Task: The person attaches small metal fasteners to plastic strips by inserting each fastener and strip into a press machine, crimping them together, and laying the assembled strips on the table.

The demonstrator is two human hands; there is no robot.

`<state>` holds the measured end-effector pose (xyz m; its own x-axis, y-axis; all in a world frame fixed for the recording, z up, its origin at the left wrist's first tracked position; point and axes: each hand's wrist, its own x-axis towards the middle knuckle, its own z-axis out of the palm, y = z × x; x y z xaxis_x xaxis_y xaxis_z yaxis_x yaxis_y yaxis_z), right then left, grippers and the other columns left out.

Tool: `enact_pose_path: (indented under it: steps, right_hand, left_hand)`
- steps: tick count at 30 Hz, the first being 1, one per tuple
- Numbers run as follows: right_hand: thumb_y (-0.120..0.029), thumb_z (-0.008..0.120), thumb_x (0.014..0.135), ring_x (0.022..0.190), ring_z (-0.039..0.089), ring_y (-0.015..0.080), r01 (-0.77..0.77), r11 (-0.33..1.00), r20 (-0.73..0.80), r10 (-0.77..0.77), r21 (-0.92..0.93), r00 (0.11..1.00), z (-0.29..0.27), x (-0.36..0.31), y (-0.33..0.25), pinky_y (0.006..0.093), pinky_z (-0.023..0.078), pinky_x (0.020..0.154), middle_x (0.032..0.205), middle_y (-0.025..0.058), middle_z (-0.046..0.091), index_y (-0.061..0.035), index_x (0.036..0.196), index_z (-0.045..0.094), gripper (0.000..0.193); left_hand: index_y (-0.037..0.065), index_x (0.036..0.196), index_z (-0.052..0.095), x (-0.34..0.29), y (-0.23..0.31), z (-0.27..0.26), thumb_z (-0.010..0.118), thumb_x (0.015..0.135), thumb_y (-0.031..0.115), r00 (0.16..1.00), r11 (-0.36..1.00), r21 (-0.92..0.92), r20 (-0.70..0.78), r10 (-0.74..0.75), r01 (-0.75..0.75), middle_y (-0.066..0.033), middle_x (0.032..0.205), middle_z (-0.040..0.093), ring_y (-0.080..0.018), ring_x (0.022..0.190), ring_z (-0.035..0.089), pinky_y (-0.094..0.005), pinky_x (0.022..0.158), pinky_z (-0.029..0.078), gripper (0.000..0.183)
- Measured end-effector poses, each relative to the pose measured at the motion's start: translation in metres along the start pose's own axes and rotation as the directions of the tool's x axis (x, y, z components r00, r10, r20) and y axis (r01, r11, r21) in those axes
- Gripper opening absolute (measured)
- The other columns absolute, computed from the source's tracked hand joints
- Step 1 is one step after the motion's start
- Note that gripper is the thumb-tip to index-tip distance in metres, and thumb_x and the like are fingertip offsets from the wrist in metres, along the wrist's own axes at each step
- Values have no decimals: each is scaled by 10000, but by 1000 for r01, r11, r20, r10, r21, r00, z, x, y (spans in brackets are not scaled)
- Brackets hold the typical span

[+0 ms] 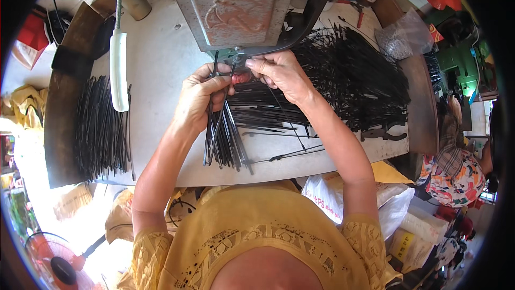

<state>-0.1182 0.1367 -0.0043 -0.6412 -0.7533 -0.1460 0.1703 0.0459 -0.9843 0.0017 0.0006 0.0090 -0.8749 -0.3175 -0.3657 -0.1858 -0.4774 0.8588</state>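
My left hand is closed around a bundle of thin black rods, which resemble umbrella ribs and hang down toward me from under the fingers. Just right of it, my right hand pinches at the small working head of a bench machine. A thin jointed black rod trails down from those fingers; its upper end is hidden there. Both hands' fingertips meet close to the head, beside a small red part.
A large heap of black rods covers the right of the metal table. More rods lie along its left. Pliers rest at the right edge; a white lamp hangs left. A clear bag stands back right. Another person is far right.
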Motion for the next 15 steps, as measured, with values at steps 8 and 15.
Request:
enact_pose_path:
  steps: [8, 15]
  right_hand:
    - [-157, 562, 820, 429, 334, 4, 77, 997, 55, -78, 14, 995, 5, 0, -3, 161, 233, 365, 547, -38, 448, -37, 701, 568, 169]
    - [-153, 554, 824, 430, 325, 6, 85, 996, 52, -83, -27, 995, 7, 2, 0, 162, 227, 371, 539, -50, 427, -51, 689, 558, 169]
  left_hand:
    - [52, 947, 528, -1, 0, 0, 545, 790, 32, 1000, 1000, -4, 9, -12, 12, -42, 655, 552, -21, 438, 360, -146, 362, 245, 159]
    - [42, 931, 530, -2, 1, 3, 542, 789, 28, 1000, 1000, 3, -4, -12, 12, -38, 649, 548, -21, 435, 356, -147, 362, 247, 143]
